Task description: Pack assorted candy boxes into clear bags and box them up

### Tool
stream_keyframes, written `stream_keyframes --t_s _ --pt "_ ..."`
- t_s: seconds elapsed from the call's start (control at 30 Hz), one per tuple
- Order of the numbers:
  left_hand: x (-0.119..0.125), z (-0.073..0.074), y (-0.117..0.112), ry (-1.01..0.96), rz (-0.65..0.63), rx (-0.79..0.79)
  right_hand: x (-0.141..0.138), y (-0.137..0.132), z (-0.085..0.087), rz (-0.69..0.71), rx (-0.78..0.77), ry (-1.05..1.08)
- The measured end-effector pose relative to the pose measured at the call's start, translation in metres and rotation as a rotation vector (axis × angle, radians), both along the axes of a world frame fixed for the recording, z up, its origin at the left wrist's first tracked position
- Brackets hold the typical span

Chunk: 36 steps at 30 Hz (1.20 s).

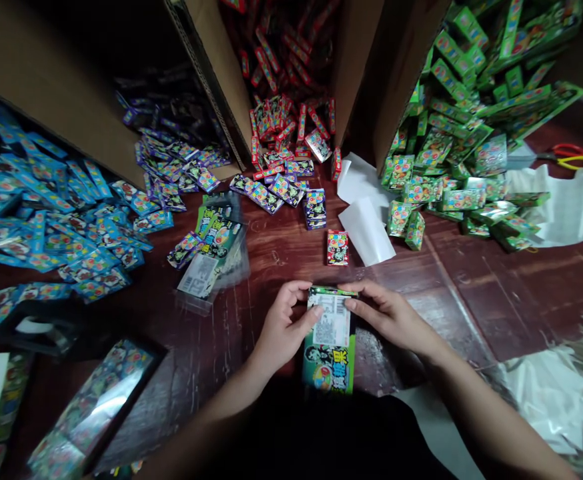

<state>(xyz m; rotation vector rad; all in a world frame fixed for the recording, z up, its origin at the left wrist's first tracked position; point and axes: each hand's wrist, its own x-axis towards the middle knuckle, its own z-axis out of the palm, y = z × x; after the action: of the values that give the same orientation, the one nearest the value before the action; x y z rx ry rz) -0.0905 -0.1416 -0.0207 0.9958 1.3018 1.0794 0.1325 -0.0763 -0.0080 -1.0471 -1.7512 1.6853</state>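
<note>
Both my hands hold one green printed packet (329, 340) with a white barcode label, low in the middle of the view. My left hand (284, 327) grips its left edge, fingers curled and thumb on the label. My right hand (389, 313) pinches its upper right corner. A single red small box (337, 247) lies on the dark red floor just beyond the packet. A clear plastic packet with green printed cards (211, 257) lies to the upper left of my hands.
Heaps of small boxes spill from cardboard cartons: blue (46, 200) at left, purple (181, 160), red (286, 127), green (461, 147) at right. White paper sheets (366, 227) lie by the green heap. Scissors (569, 157) rest far right. A filled display tray (96, 407) sits lower left.
</note>
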Motion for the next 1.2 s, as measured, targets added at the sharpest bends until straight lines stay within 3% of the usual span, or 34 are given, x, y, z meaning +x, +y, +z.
stream_keyframes --t_s 0.17,0.33,0.4,0.53,0.73,0.87,1.07,1.2 --pt "-0.010 0.001 0.006 0.108 -0.037 0.011 -0.003 -0.005 -0.004 -0.007 0.000 -0.023" --pt "-0.016 0.001 0.012 0.117 -0.007 -0.011 -0.018 -0.028 -0.022 -0.395 -0.051 0.155" --pt "-0.014 0.002 0.015 0.103 0.022 -0.015 -0.023 -0.034 -0.026 -0.486 -0.069 0.151" --pt "-0.010 0.008 0.022 0.090 0.070 -0.019 -0.021 -0.031 -0.022 -0.413 -0.063 0.094" --pt "-0.020 0.019 0.030 0.088 -0.131 -0.105 -0.011 -0.019 -0.011 -0.329 0.095 0.105" --pt "-0.020 0.028 0.031 0.106 -0.152 -0.108 -0.009 -0.014 -0.004 -0.190 0.154 0.033" --pt "-0.015 0.040 0.044 0.104 -0.173 -0.135 -0.015 -0.002 0.011 -0.267 -0.036 -0.065" --pt "-0.020 0.044 0.052 0.121 -0.231 -0.158 -0.013 0.008 0.018 -0.226 -0.192 -0.027"
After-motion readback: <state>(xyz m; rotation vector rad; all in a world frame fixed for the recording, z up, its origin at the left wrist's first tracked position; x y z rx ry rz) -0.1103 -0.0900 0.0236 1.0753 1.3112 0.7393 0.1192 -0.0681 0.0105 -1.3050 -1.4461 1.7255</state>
